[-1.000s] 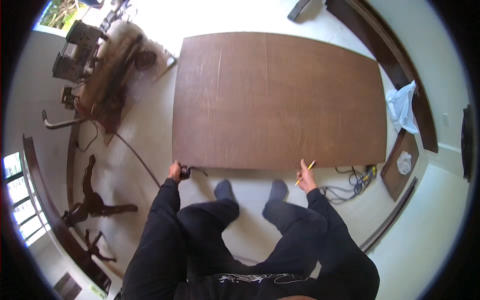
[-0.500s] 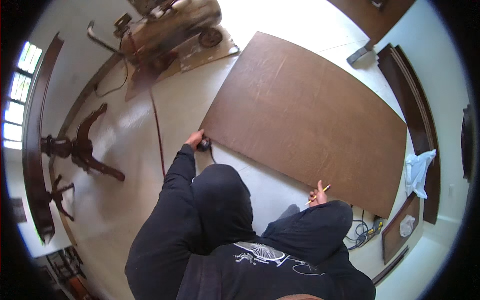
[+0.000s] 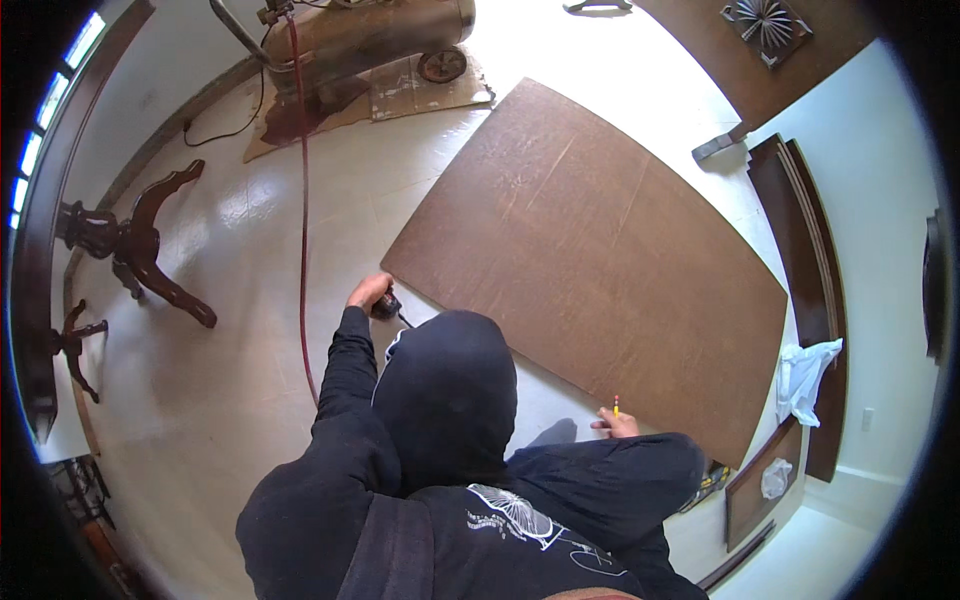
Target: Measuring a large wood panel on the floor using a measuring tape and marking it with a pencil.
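A large brown wooden panel lies in front of me, one long edge toward my knees. At its near left corner, my left hand is closed around a small dark corded tool; my fingers and the angle hide its exact kind. My right hand is by the panel's near edge, over my bent right leg. A yellow pencil with a reddish end sticks up almost upright from its pinched fingers. The pencil's lower part is hidden in the hand.
A red hose runs down the floor on the left from an air compressor on stained cardboard. A dark carved table leg stands at left. Dark boards lean at the right wall, beside a white plastic bag.
The view has shifted, with the compressor showing more fully. The pencil in my right hand has turned from slanting to nearly upright. My left hand keeps the dark tool at the panel's corner.
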`<state>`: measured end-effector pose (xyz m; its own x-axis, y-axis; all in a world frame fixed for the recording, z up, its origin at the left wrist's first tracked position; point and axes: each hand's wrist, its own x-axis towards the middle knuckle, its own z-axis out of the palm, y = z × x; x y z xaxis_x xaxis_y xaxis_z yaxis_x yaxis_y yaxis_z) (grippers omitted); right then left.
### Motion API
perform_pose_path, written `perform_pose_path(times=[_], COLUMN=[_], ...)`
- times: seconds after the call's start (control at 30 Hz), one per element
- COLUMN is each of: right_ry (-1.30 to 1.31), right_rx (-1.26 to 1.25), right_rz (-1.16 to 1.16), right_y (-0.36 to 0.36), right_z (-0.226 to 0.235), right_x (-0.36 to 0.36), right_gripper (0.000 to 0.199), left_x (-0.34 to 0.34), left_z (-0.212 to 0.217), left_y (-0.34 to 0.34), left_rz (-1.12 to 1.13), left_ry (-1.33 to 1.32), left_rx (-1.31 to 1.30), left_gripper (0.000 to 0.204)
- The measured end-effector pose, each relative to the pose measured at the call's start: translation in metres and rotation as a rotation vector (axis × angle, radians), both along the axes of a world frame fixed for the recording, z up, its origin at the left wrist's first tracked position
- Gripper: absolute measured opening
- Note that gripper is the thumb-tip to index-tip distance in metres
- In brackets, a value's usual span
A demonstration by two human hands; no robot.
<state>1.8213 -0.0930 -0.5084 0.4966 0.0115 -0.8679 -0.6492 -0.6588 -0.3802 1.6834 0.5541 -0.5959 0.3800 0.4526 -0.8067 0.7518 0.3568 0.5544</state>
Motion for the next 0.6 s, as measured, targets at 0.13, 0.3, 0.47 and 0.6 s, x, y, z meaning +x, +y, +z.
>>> perform_pose_path(times=[0.13,0.3,0.47,0.6], right_ry=[-0.263,-0.328,-0.519,-0.632], right_rx=[0.012,-0.021,0.063,0.164], right_rz=[0.149,0.146,0.325,0.27], right_y=[-0.024,-0.046,-0.042,0.003], right_z=[0.015,0.03,0.045,0.074], right_x=[0.017,0.046,0.082,0.125], right_gripper=[0.03,0.03,0.025,0.017], left_x=[0.026,0.077,0.095,0.088], left_z=[0.025,0.026,0.005,0.001], left_y=[-0.029,-0.068,-0.103,-0.091], left_rz=[0.2,0.258,0.454,0.452], left_ry=[-0.249,-0.491,-0.391,-0.448], left_rx=[-0.285,-0.349,-0.073,-0.233], left_gripper=[0.025,0.021,0.026,0.028])
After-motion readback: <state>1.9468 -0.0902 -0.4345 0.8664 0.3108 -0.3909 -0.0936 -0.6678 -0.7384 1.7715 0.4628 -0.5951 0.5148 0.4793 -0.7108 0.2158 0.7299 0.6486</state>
